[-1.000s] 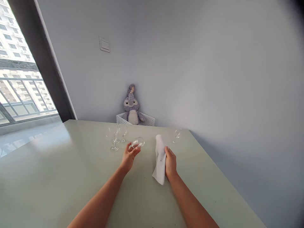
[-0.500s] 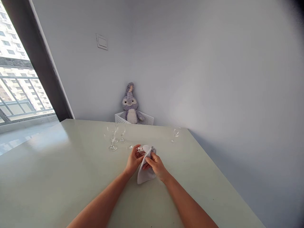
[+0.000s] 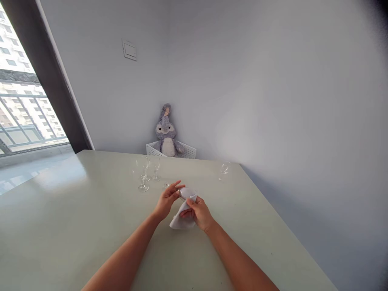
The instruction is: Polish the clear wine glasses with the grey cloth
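A clear stemmed glass (image 3: 182, 194) is held on its side just above or on the table, its foot pointing left past my fingers. My left hand (image 3: 167, 200) pinches it near the bowl with thumb and fingertips, some other fingers stretched out. My right hand (image 3: 200, 212) grips a white cloth (image 3: 181, 221), part of which lies against the bowl; whether it is inside or outside is hard to tell. The cloth's loose corner hangs down toward me. Beyond my left hand stand several clear stemmed glasses (image 3: 143, 187) close together.
One more stemmed glass (image 3: 224, 168) stands alone near the far right corner of the pale table (image 3: 91, 226). Behind the far edge, a plush rabbit (image 3: 167, 137) sits in a white perforated basket (image 3: 190, 151). Walls rise at the back and right; a window is at left.
My left hand has loosened, its fingers straightening, and shifted slightly left and down. My right hand has turned a little, and the cloth's loose corner has swung left and up.
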Demonstrator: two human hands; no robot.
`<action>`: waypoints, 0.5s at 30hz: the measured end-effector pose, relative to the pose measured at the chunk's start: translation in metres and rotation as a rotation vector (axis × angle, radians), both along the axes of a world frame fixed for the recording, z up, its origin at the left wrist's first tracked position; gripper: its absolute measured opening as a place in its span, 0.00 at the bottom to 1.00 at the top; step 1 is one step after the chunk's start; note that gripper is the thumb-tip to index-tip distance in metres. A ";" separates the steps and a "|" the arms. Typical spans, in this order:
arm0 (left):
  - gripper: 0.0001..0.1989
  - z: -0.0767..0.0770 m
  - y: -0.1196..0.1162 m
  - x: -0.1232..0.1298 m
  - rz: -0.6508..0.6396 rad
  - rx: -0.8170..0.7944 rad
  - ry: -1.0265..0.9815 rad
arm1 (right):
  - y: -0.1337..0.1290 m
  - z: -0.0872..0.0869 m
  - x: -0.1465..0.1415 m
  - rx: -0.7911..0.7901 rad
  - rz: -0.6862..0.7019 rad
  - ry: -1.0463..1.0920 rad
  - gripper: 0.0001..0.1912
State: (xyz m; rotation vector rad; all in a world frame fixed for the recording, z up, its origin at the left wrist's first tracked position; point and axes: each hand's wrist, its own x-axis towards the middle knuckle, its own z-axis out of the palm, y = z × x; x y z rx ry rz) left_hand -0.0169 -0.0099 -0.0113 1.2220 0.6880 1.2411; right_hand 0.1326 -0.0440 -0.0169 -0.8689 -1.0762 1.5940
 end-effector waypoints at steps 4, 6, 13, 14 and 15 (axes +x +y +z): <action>0.26 0.001 0.001 -0.003 -0.012 -0.142 0.048 | -0.009 0.000 -0.005 0.311 -0.086 -0.417 0.13; 0.25 0.002 0.000 -0.002 -0.003 -0.156 0.113 | -0.009 0.001 -0.005 0.313 -0.064 -0.442 0.12; 0.24 0.008 -0.005 0.001 -0.089 -0.040 0.095 | 0.002 0.010 -0.001 -0.214 -0.075 0.253 0.15; 0.24 0.008 -0.005 0.000 -0.093 -0.039 0.103 | 0.002 0.009 -0.001 -0.229 -0.067 0.280 0.15; 0.24 0.008 -0.004 -0.001 -0.090 -0.043 0.095 | 0.001 0.008 -0.001 -0.214 -0.059 0.264 0.16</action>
